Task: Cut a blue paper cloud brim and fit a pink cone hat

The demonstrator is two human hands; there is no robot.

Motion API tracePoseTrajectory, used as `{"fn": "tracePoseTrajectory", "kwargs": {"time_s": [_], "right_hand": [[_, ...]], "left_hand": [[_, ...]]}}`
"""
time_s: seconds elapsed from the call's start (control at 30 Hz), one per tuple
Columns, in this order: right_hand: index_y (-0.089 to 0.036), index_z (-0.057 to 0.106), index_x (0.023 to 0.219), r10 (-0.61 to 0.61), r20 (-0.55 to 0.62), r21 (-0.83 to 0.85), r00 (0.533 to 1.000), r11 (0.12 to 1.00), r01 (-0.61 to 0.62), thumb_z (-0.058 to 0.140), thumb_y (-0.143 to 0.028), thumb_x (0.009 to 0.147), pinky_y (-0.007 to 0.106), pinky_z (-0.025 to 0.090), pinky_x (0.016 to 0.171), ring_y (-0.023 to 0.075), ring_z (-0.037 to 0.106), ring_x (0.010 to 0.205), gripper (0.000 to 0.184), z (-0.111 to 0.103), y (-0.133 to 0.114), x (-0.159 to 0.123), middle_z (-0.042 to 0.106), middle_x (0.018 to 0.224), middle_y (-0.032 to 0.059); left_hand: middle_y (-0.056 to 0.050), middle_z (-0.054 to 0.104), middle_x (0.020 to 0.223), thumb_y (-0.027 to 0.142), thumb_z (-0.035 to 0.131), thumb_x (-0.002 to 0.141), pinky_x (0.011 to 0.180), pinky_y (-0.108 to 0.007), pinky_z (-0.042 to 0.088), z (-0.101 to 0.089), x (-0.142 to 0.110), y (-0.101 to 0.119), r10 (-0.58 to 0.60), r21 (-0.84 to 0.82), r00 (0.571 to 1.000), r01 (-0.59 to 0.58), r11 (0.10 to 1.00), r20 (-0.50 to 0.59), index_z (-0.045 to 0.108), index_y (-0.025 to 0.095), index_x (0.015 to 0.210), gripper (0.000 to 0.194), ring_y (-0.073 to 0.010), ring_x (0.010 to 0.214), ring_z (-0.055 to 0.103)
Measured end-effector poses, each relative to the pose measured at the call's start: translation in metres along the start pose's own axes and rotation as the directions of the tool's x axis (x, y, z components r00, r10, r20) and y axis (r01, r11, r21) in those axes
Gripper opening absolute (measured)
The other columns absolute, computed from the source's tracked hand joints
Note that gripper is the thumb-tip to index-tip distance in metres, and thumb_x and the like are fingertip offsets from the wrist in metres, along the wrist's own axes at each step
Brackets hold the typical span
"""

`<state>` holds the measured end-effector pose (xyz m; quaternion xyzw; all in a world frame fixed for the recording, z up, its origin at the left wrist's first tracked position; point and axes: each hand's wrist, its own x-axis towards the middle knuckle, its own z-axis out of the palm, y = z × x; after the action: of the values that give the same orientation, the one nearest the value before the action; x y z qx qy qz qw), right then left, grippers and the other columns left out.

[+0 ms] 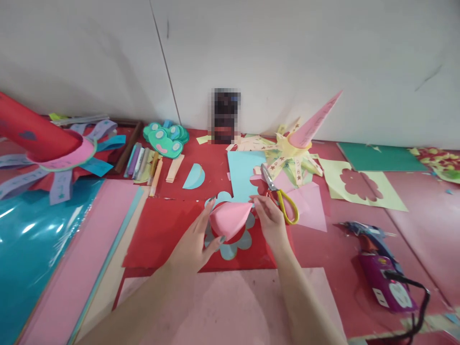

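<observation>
A pink paper cone (230, 218) lies on its side between my hands, over a light blue flower-shaped paper cutout (229, 251). With thumb and fingers spread around the wide end, my left hand (192, 242) grips the cone's rim. My right hand (271, 220) pinches the pointed tip. Both paper pieces are above a red sheet (154, 235). Just past my right hand, scissors with yellow handles (287, 208) rest partly open-bladed or closed, I cannot tell. Behind the cone lies a light blue sheet (246, 172).
A glue gun (373, 239) and a purple power socket (386, 282) with a black cord are at right. Paper party hats stand at left (43, 129) and back right (312, 124). Markers (138, 160), green frog cutouts (165, 139) and a blurred dark object (225, 116) line the back.
</observation>
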<state>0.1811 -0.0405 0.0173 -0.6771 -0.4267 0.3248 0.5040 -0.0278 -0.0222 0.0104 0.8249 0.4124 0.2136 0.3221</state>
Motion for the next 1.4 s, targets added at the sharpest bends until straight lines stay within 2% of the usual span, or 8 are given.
{"fn": "tracePoseTrajectory", "kwargs": {"time_s": [0.2,0.43,0.57,0.67,0.77,0.93,1.2,1.4], "right_hand": [[-0.021,0.066,0.086,-0.122,0.088,-0.148,0.989,0.980,0.134,0.052,-0.032,0.084,0.029,0.048,0.066,0.0170,0.060,0.076,0.018,0.005,0.001,-0.004,0.062,0.084,0.0042],[-0.022,0.064,0.091,-0.113,0.069,-0.186,0.991,0.975,0.124,0.052,-0.025,0.083,0.032,0.050,0.069,0.0177,0.062,0.076,0.016,0.005,0.005,-0.005,0.064,0.089,0.0052],[-0.022,0.062,0.095,-0.117,0.018,-0.249,0.993,0.961,0.118,0.049,-0.022,0.084,0.034,0.051,0.075,0.0192,0.062,0.083,0.017,0.003,0.007,-0.006,0.065,0.094,0.0058],[-0.022,0.063,0.096,-0.128,-0.005,-0.312,0.992,0.943,0.120,0.047,-0.020,0.084,0.034,0.051,0.074,0.0195,0.062,0.084,0.020,0.003,0.009,-0.007,0.065,0.094,0.0061],[-0.021,0.064,0.098,-0.118,-0.047,-0.383,0.992,0.919,0.091,0.048,-0.025,0.085,0.035,0.051,0.073,0.0211,0.062,0.085,0.021,0.004,0.013,-0.008,0.064,0.096,0.0078],[-0.019,0.067,0.095,-0.050,-0.007,-0.412,0.999,0.910,0.043,0.048,-0.033,0.086,0.038,0.051,0.076,0.0241,0.062,0.089,0.025,0.003,0.011,-0.010,0.064,0.095,0.0100],[-0.021,0.066,0.090,0.130,0.045,-0.368,0.991,0.924,-0.104,0.053,-0.038,0.083,0.034,0.049,0.072,0.0211,0.061,0.081,0.023,0.002,0.002,-0.014,0.066,0.086,0.0056],[-0.022,0.066,0.087,0.109,0.052,-0.451,0.993,0.889,-0.074,0.055,-0.037,0.081,0.032,0.046,0.063,0.0211,0.058,0.075,0.019,0.003,0.003,-0.015,0.064,0.079,0.0048]], "left_hand": [[-0.011,0.030,0.152,0.037,0.047,0.091,0.105,-0.047,0.041,0.005,-0.001,0.002,0.025,0.045,0.998,-0.028,0.999,0.059,0.001,0.031,0.149,0.074,-0.0297,0.138,0.031],[-0.011,0.030,0.152,0.038,0.046,0.091,0.109,-0.047,0.037,0.000,-0.001,0.004,0.079,0.090,0.996,-0.081,0.993,0.028,-0.004,0.030,0.149,0.077,-0.0284,0.139,0.031],[-0.011,0.031,0.152,0.037,0.041,0.093,0.110,-0.048,0.035,-0.003,-0.002,0.006,0.076,0.094,0.995,-0.069,0.993,-0.067,-0.004,0.030,0.149,0.071,-0.0268,0.139,0.031],[-0.009,0.037,0.149,0.033,0.036,0.095,0.110,-0.049,0.034,-0.001,-0.001,0.000,-0.030,0.138,0.980,0.058,0.989,-0.195,0.005,0.031,0.149,0.062,-0.0254,0.138,0.034],[-0.012,0.041,0.146,0.040,0.042,0.093,0.111,-0.054,0.031,0.003,0.002,-0.011,-0.109,0.226,0.944,0.185,0.956,-0.311,0.016,0.027,0.147,0.061,-0.0280,0.136,0.036],[-0.013,0.038,0.148,0.044,0.043,0.091,0.114,-0.057,0.021,0.007,0.003,-0.020,-0.177,0.316,0.950,0.255,0.914,-0.256,0.027,0.023,0.143,0.058,-0.0294,0.138,0.033],[-0.010,0.043,0.145,0.041,0.047,0.089,0.114,-0.055,0.022,0.005,0.000,-0.032,-0.161,0.328,0.967,0.220,0.919,-0.197,0.032,0.024,0.139,0.055,-0.0281,0.139,0.031],[-0.010,0.043,0.145,0.042,0.045,0.090,0.112,-0.058,0.022,0.003,-0.001,-0.037,-0.153,0.343,0.981,0.185,0.921,-0.118,0.038,0.023,0.136,0.050,-0.0301,0.139,0.029]]}}
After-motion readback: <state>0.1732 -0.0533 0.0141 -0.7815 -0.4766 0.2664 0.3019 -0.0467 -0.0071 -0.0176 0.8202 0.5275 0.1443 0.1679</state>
